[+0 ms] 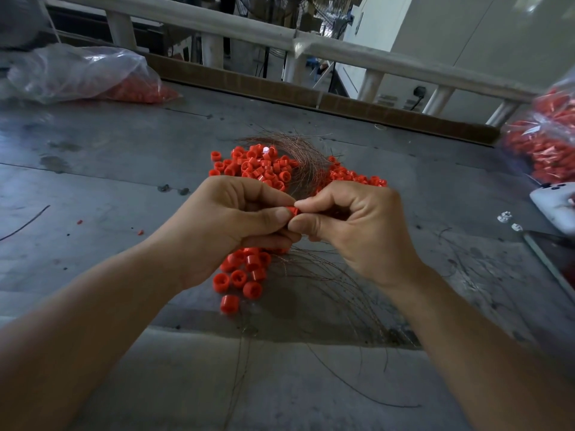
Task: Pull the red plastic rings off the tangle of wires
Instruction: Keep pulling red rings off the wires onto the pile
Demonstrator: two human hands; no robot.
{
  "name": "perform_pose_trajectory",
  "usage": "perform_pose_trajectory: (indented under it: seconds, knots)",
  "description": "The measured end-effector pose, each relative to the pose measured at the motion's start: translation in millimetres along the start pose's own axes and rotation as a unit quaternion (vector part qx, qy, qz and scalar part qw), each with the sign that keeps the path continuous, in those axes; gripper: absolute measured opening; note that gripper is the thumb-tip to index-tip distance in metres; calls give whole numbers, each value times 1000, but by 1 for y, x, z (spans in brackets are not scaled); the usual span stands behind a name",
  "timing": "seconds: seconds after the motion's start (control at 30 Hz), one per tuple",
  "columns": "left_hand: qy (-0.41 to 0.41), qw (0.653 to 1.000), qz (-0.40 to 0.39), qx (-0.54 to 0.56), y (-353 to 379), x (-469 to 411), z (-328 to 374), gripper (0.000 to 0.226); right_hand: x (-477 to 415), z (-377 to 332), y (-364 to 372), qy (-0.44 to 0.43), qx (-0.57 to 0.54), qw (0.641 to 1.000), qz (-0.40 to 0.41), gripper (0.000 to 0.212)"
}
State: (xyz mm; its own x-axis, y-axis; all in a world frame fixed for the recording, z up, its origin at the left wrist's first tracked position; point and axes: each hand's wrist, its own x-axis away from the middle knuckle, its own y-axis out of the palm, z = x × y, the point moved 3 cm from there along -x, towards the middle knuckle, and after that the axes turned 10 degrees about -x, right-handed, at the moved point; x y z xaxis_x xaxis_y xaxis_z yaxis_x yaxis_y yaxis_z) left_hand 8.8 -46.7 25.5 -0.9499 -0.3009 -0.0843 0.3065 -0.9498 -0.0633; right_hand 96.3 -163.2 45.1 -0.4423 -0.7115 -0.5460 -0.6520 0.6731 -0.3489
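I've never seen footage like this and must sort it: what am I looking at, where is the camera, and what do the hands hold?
No machine here: a person works with bare hands, and the one picture comes from a camera worn on their head, looking forward and down. The left hand and right hand meet in the middle, fingertips pinching one red ring between them. On the grey table lie a pile of loose rings and a tangle of thin coppery wires. A clear bag of red parts lies far left, a second bag at the right edge, near a white phone.
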Motion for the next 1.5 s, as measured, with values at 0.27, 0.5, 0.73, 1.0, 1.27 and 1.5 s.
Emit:
perform_pose_trajectory:
  seconds: [0.27,0.5,0.73,1.0,1.27,1.5]
  knots:
    - [-11,999,-40,-1,-2,1,0,15,0,1,1,18,-33,999,-22,17]
    - [-30,996,-80,31,-2,3,1,36,-3,-1,1,39,-11,993,-110,35]
    - [-12,994,-96,45,0,4,2,42,-2,-4,3,10,60,989,-138,16]
    - [77,992,-54,-81,8,7,6,62,1,-7,6,10,91,987,-130,4]
    - [66,996,-50,-42,8,8,8,63,3,-10,9,25,69,991,-112,8]
    - [26,999,-43,10,2,5,6,52,2,-9,7,34,9,995,-97,17]
